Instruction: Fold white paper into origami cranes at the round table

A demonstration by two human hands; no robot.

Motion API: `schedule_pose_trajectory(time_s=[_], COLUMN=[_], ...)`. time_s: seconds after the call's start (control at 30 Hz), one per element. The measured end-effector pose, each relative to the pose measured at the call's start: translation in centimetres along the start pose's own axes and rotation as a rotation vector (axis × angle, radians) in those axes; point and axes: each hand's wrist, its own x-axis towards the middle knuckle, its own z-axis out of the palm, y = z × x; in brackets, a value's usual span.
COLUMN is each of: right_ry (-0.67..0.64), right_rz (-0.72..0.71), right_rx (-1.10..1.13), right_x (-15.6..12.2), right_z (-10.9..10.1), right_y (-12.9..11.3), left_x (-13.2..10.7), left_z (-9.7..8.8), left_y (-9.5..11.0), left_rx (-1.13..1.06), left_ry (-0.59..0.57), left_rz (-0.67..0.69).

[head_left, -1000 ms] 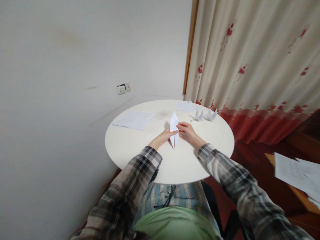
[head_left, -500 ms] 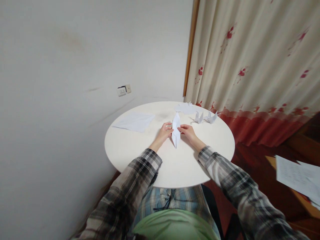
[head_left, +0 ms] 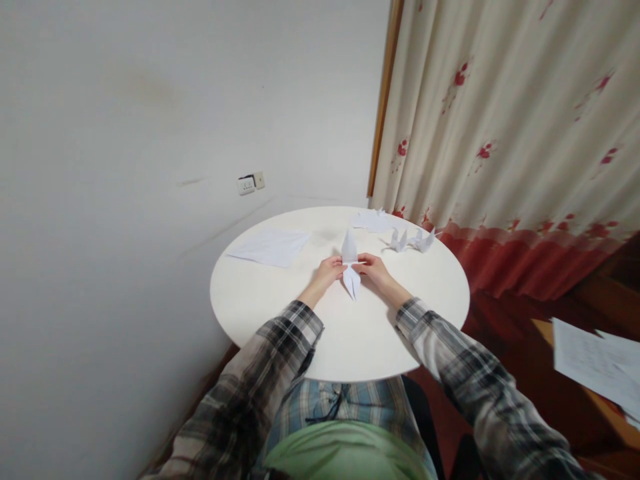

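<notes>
Over the middle of a round white table (head_left: pixel 280 313), a long piece of folded white paper (head_left: pixel 349 248) is held between both hands. Its upper flap stands up in a point, and a split lower end points toward me. My left hand (head_left: pixel 329 272) pinches its left edge at the middle. From the other side, my right hand (head_left: pixel 373 268) grips the right edge, thumb in front. Two folded paper cranes (head_left: pixel 399 241) stand beyond my right hand. Farther back lies flat white paper (head_left: pixel 370 220) with a small folded piece on it.
A white paper sheet (head_left: pixel 273 247) lies on the table's left side. A wall with a socket (head_left: pixel 246 186) is behind, and a flowered curtain (head_left: pixel 500 133) hangs at the right. Written papers (head_left: pixel 590 357) rest on a wooden surface at lower right.
The paper's upper flap has come up and narrowed, with a crease now across the middle between my fingers. Both hands have closed in on that crease.
</notes>
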Motion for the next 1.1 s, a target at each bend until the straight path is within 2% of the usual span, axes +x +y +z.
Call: schedule_pose_trajectory(time_s=[0.1,0.33,0.57,0.77,0.9,1.1], right_ry=[-0.008,0.048,0.037,-0.051,-0.131,-0.102], right_rz=[0.033,-0.003,-0.003,0.031,0.024,0.052], right_rx=[-0.003,0.0,0.087,0.06,0.171,0.209], right_x=[-0.2,-0.2,-0.1,-0.4,-0.2,0.1], right_z=[0.0,-0.1,-0.4,-0.3,-0.3,-0.5], right_y=[-0.1,-0.1,0.3,0.1,0.1,0.3], left_x=[0.2,0.1,-0.2,0.1,0.5,0.7], left_z=[0.0,0.0,-0.1,-0.3,-0.4,-0.1], left_y=[-0.3,0.0,0.4,0.0,-0.4,-0.6], left_rx=[-0.017,-0.073,-0.126,-0.091,-0.152,-0.151], left_ry=[0.044,0.031,-0.09,0.01,0.03,0.044], left_rz=[0.007,-0.012,-0.108,-0.048,0.008,0.018])
